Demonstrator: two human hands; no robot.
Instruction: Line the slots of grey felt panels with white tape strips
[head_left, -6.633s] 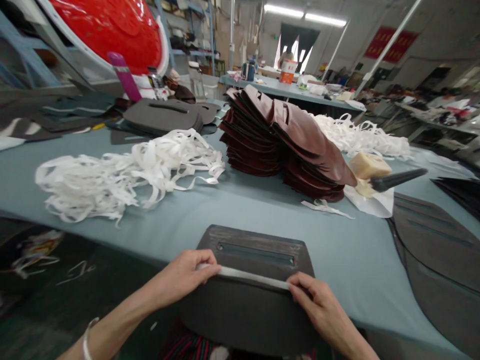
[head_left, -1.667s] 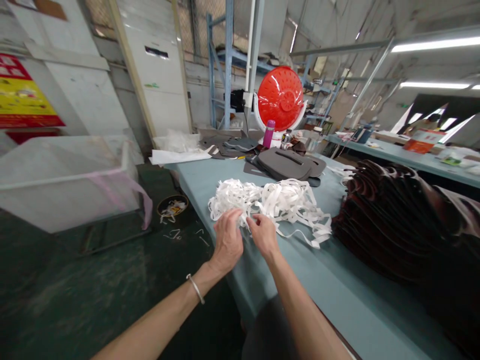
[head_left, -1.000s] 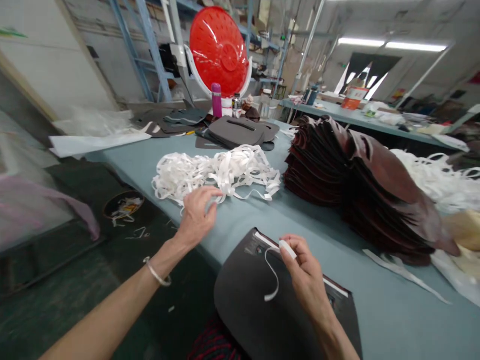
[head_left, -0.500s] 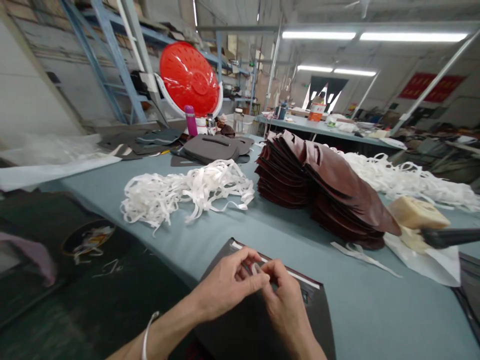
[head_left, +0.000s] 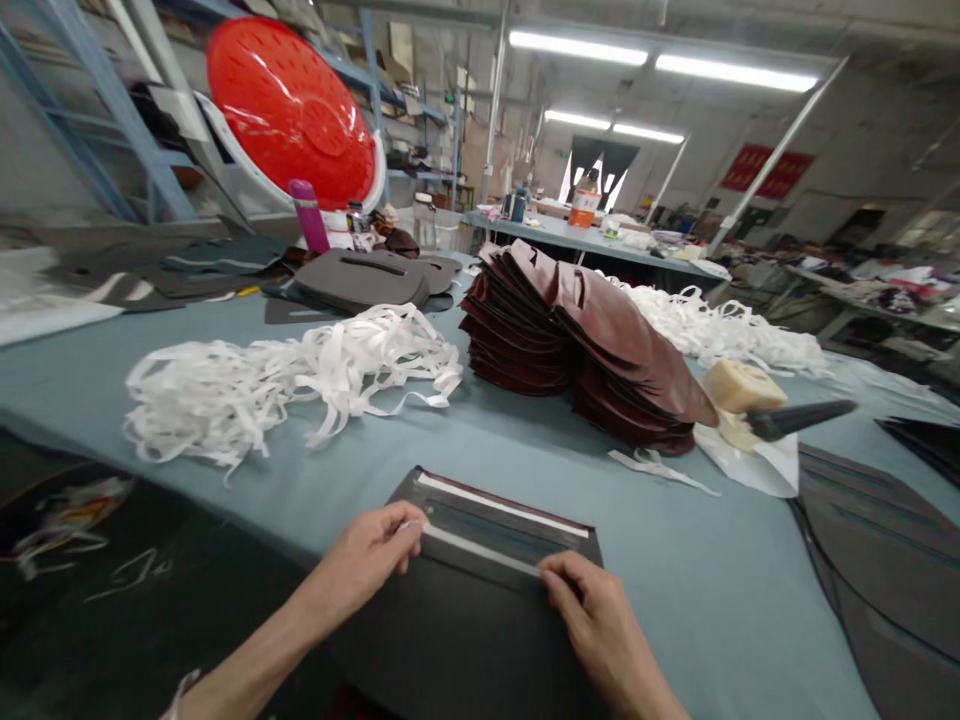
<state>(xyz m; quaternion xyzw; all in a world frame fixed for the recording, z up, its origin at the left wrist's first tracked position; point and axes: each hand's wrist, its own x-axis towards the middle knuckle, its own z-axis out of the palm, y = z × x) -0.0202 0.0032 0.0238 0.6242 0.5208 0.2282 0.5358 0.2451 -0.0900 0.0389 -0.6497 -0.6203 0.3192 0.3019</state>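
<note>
A narrow white strip (head_left: 480,549) is stretched between my two hands, just over a dark panel (head_left: 465,620) at the table's near edge. My left hand (head_left: 379,545) pinches its left end between thumb and fingers. At the other end, my right hand (head_left: 581,590) is closed on the strip in the same way. Another white strip lies along the panel's far edge, beyond a long slot-like band. Whether the held strip touches the panel, I cannot tell.
Tangled white strips (head_left: 300,385) lie left of a stack of brown leather-like pieces (head_left: 585,340). Right of the stack are a yellowish block (head_left: 742,387) and a dark handle (head_left: 802,418). Grey panels (head_left: 885,560) occupy the right side. A purple bottle (head_left: 308,216) stands behind.
My hands have moved apart from close together, and the white strip is now drawn straight between them. The view has shifted to the right.
</note>
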